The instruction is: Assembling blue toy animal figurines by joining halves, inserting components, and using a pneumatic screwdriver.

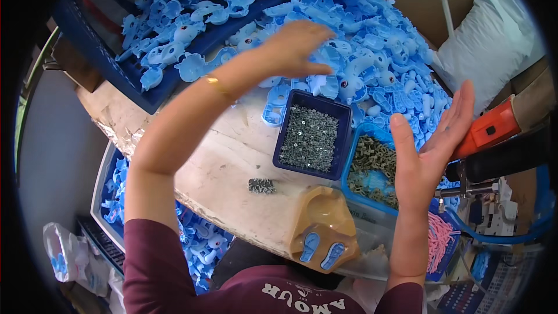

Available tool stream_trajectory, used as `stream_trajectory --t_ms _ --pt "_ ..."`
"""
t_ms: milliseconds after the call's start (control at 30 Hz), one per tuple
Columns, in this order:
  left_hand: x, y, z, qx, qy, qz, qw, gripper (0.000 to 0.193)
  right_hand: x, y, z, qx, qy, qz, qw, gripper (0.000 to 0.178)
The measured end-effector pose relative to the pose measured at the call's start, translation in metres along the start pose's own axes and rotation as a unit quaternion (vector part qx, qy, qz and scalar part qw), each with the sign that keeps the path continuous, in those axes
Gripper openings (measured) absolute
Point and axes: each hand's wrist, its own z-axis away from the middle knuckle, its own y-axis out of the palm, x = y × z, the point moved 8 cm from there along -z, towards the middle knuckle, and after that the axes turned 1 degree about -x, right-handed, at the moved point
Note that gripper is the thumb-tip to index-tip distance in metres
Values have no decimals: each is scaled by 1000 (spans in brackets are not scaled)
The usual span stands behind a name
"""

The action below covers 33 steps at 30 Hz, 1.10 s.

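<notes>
Blue plastic parts lie heaped beyond the left hand.

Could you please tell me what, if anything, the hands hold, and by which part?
Nothing appears held: the left hand is open over blue plastic parts, the right hand open too.

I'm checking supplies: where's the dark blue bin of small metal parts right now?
In the head view, the dark blue bin sits on the table just right of centre, immediately left of the light blue bin.
</notes>
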Motion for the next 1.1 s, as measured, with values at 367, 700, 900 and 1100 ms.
stream_trajectory --t_ms 367,700,900,1100 --pt "-31 132 -86 173 -216 -41 960 103 -12 -1 2 2 -18 118 993 93" --pt "131 45 19 187 -326 173 911 60 -31 -23 1 -21 -15 99 995 89" --pt "130 -4 73 337 -328 183 864 55 -36 -40 -1 -17 -13 104 994 88" --pt "247 -17 53 193 -354 -30 915 70 -32 -43 -1 1 -2 121 993 87"
